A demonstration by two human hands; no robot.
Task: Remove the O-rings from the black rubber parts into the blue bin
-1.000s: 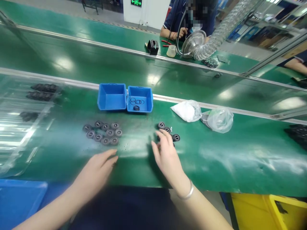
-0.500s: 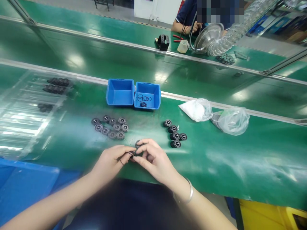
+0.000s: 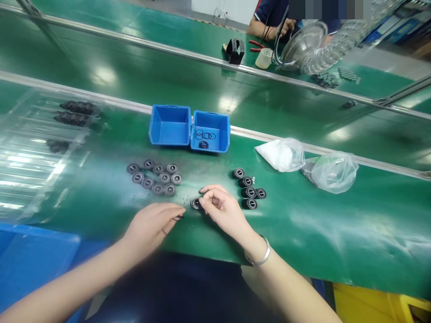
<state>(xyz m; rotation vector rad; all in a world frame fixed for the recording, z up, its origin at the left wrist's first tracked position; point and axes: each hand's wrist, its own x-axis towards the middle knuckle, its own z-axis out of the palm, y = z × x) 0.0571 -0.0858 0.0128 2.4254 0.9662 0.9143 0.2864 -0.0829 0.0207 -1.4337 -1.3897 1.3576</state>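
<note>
My left hand is closed, with thin black rubber rings at its fingertips and a dark band across one finger. Just right of it, a round black part with a ringed top sits on the green table. My right hand has thumb and forefinger pinched at the right edge of that part; anything thin between them is too small to make out. Several similar round parts form a cluster to the left. More black cylinders, with slotted tops, stand to the right.
Two blue bins stand side by side at the back, the right one holding black rings. Clear plastic bags lie at the right. A transparent tray with dark parts is on the left. A co-worker sits across the divider.
My hands have come apart. The right one has left the rings at my left fingertips and now reaches the round part. My left hand has drawn slightly left.
</note>
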